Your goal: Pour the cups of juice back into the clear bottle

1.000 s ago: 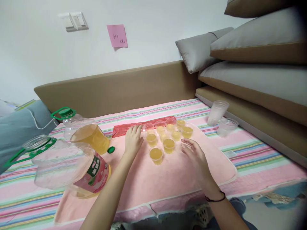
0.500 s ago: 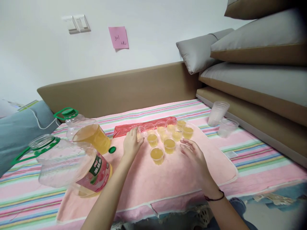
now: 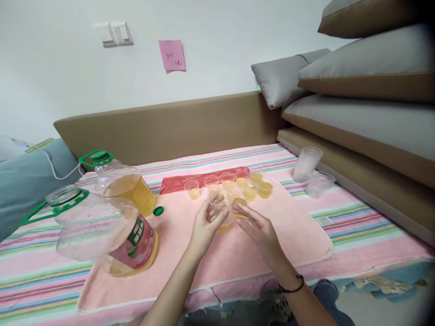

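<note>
My left hand (image 3: 204,226) is closed around a clear plastic cup (image 3: 220,209), its fingers showing through the cup's wall. This cup hangs over the near cups and partly hides one with yellow drink (image 3: 224,228). My right hand (image 3: 256,224) is just to the right, fingers stretched and apart, close to another cup of yellow drink (image 3: 240,203); whether it touches is unclear. Several more clear cups stand behind in rows. A cup at the left end (image 3: 192,190) holds a little pale yellow, and one at the right (image 3: 265,191) is fuller.
An open large juice bottle (image 3: 136,246) with a green handle stands at the left, a capped one (image 3: 132,192) behind it. A green cap (image 3: 158,211) lies nearby. Stacked cups (image 3: 307,164) and another clear cup (image 3: 319,185) are at the right. A red plastic bag (image 3: 180,182) lies behind the cups.
My left hand has moved right and toward me, away from the left-end cup, and now has a clear cup in it. My right hand has shifted left toward it.
</note>
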`<state>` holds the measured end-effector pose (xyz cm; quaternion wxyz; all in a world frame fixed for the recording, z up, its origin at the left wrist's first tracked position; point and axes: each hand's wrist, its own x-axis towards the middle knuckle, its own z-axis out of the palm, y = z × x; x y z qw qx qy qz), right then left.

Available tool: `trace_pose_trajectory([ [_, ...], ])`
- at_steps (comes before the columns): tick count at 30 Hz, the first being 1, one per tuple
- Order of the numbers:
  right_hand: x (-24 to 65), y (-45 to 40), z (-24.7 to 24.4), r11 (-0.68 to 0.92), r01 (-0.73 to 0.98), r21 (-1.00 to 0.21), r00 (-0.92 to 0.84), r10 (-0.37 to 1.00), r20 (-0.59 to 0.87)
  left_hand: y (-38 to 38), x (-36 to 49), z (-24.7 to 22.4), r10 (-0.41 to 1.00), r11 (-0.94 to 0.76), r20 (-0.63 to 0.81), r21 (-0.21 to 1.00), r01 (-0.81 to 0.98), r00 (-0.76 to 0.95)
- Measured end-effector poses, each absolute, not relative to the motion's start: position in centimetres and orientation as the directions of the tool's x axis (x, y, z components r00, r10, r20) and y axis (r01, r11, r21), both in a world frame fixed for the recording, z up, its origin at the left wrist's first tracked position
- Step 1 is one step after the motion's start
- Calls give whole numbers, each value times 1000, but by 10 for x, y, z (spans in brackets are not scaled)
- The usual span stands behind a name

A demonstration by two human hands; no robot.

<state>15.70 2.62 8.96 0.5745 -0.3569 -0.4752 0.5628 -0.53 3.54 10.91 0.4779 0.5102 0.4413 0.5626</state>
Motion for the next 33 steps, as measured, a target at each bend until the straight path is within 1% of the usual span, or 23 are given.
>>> trace_pose_trajectory([
  [4,147,23,81,103,-296,-950,-49,991,123,31,-1,105,989,-149,150,984,-97,11],
  [8,143,21,76,126,-279,-952,-23,990,138,28,0,104,983,-181,182,980,-80,9],
  [12,146,22,80,147,-314,-938,-13,987,159,22,2,108,984,-169,174,980,-106,34],
  [14,149,23,84,156,-345,-926,-47,982,183,18,3,109,983,-166,174,979,-117,58],
  [19,159,22,91,117,-373,-920,-226,951,212,11,6,107,977,-144,172,968,-207,125],
  [21,162,21,90,124,-356,-926,-249,943,222,7,6,107,970,-132,173,964,-231,169],
  [23,164,22,87,147,-332,-932,-231,945,231,5,5,108,966,-148,186,967,-206,181],
  [25,167,24,84,196,-297,-935,-166,953,252,3,1,108,965,-204,225,967,-152,135],
  [28,175,27,82,351,-193,-916,15,935,354,4,-11,101,954,-300,298,951,-75,-30],
  [30,181,28,82,467,-97,-879,120,882,455,5,-23,92,931,-339,330,940,-33,-156],
  [33,189,29,82,580,20,-815,181,799,573,7,-39,76,889,-364,355,931,24,-291],
])
